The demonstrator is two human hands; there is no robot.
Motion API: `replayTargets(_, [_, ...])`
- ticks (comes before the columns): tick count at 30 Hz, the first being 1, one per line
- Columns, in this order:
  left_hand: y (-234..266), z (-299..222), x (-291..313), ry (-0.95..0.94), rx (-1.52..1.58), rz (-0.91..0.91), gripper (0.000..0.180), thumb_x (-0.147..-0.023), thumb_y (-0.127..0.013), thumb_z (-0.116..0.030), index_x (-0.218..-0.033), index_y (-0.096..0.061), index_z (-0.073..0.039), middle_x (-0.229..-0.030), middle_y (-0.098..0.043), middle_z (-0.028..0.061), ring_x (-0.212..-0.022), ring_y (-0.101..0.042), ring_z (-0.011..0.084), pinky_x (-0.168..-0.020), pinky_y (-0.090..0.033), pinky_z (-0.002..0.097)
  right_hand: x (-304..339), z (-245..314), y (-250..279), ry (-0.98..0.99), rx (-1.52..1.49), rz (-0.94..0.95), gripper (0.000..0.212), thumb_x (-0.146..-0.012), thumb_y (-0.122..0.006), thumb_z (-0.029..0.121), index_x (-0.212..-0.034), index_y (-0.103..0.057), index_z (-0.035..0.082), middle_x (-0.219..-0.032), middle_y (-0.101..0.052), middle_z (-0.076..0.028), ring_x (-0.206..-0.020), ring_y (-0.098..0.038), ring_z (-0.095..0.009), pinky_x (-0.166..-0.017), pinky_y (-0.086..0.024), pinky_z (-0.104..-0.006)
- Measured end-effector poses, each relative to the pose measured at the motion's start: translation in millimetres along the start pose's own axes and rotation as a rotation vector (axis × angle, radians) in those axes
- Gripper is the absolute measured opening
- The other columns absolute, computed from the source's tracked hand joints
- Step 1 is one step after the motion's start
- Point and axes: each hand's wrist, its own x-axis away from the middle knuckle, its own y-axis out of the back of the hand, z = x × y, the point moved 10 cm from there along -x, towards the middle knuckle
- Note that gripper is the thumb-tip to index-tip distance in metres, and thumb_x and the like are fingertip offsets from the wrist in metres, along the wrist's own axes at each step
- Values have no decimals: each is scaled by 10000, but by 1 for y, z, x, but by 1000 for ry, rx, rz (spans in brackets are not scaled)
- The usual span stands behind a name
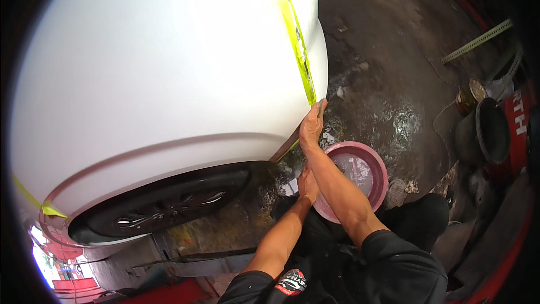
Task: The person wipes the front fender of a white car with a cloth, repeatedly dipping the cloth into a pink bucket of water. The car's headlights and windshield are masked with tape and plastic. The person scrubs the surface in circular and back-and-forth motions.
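On the white car [169, 84]: yellow tape [291, 21] could peel if bumped.
Right hand [313, 126]: grip pinches grey pad [321, 107].
Left hand [307, 183]: grip, can't tell.

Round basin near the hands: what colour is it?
Pink; the basin shows in the head view, the only one here.

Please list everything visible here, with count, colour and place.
car: 1, white, left to upper middle
masking tape: at least 3 strips, yellow-green, on car
wheel: 1, black, lower left
basin: 1, pink, right of centre
cloudy liquid: 1, pale, in basin
bucket: 1, dark, far right
perforated bars: 2, pale green, upper right
floor: 1, dark, partly wet, right
thin piece: 1, grey, at car's corner
shirt: 1, black, bottom
left hand: 1, bare, left of basin
right hand: 1, bare, holding thin piece
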Motion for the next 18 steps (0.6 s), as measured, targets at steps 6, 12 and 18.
replayTargets(6, [-12, -5, -12, 114, -687, -13, 368, -929, -527, -310, -1157, -519, -21, -1016, -609, 191, -933, -588, 415, -842, -471, 461, 119, 86, -33, 868, 169, 99, 689, -1001, -303, 374, -1480, -87, -72, -1542, -64, -290, -1431, -77, -439, -1153, -98, -492])
replayTargets(12, [-4, -32, -3, -105, -679, -102, 273, -913, -553, -266, -989, -516, -6, -903, -603, 237, -836, -580, 435, -770, -439, 499, 153, 259, -65, 1290, 272, 207, 734, -973, -381, 351, -1483, -56, -66, -1526, -115, -299, -1404, -117, -503, -1127, -93, -596])
replayTargets(18, [0, -44, 0, -171, -664, -150, 264, -918, -542, -243, -980, -537, 13, -865, -610, 266, -822, -581, 445, -762, -422, 521, 84, 73, -29, 503, 83, 129, 671, -1002, -298, 290, -1453, -16, -120, -1537, -75, -287, -1445, -66, -389, -1176, -30, -427])
